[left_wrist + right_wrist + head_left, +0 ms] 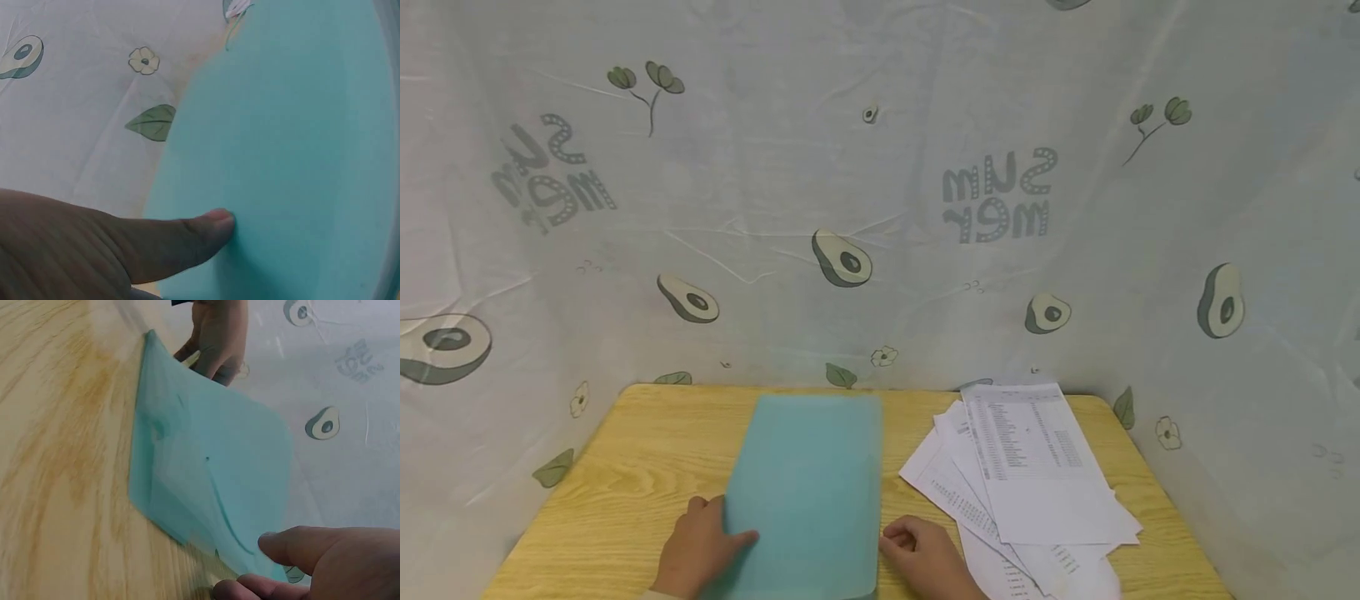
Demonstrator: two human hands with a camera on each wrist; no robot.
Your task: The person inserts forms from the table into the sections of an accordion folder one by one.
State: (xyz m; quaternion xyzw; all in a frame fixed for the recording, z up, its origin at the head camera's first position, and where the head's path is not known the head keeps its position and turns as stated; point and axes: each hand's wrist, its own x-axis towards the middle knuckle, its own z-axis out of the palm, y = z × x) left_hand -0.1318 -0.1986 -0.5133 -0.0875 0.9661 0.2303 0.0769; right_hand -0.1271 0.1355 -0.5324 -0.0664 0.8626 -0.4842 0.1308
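A teal plastic file folder (pixel 808 492) lies lengthwise on the wooden table. My left hand (pixel 703 542) grips its left edge, thumb on the top cover; the left wrist view shows that thumb pressed against the smooth teal surface (pixel 281 125). The other left fingers are mostly hidden behind the edge. By the folder's right edge is my right hand (pixel 925 554), fingers loosely bent, apparently holding nothing. In the right wrist view, its thumb and fingertips stand apart close to the folder's side (pixel 231 444), where a thin dark curved line runs.
Loose printed sheets (pixel 1037 475) lie in an overlapping, fanned pile right of the folder, close to my right hand. The yellowish wooden table (pixel 647 450) is enclosed at the back and sides by a pale avocado-patterned curtain (pixel 760 200).
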